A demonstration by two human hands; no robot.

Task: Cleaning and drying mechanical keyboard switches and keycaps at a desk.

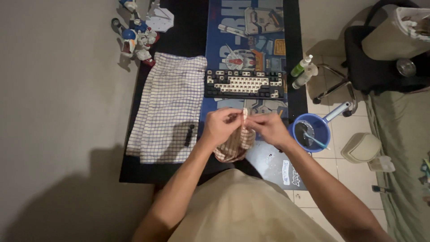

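Note:
My left hand (220, 125) and my right hand (268, 127) meet above the desk's front edge, both pinching the top of a small beige striped cloth pouch (233, 148) that hangs below them. What is between the fingertips is too small to make out. A black and white keyboard (245, 84) lies just beyond the hands on a blue printed desk mat (251, 27). A checked white towel (168, 107) is spread to the left, with small dark pieces (189, 134) lying on it.
Robot model figures (138, 38) stand at the desk's far left corner. Two spray bottles (303, 71) sit at the right edge. On the floor are a blue bowl with a brush (310, 132), a beige bin (362, 147) and a black chair (376, 62).

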